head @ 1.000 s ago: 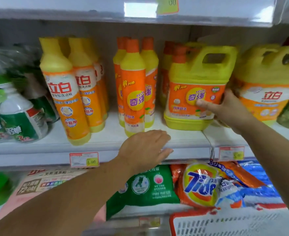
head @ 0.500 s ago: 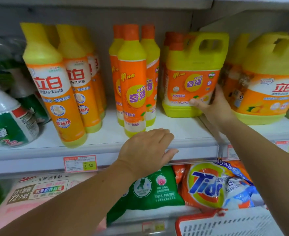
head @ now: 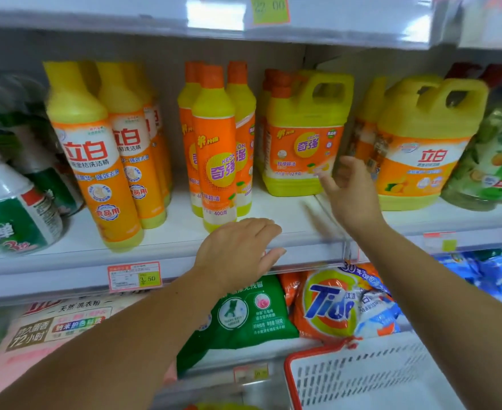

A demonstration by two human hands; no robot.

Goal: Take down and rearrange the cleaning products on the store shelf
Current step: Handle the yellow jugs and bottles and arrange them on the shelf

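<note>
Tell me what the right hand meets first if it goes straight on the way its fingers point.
Most likely the handled Keon jug: the right hand, open, points at its lower right corner. Depth is unclear, so it could instead slide into the gap beside the neighbouring jug.

Right hand blurred; basket cut off below.

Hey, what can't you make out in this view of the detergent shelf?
Head view:
- Right hand: blurred; contact with the yellow jug unclear.
- Rear bottles: hidden behind the front orange bottle, count unknown.
- Top price tag: blurred, cut off by the top edge.
- Basket: cut off by the bottom edge; contents unseen.
</note>
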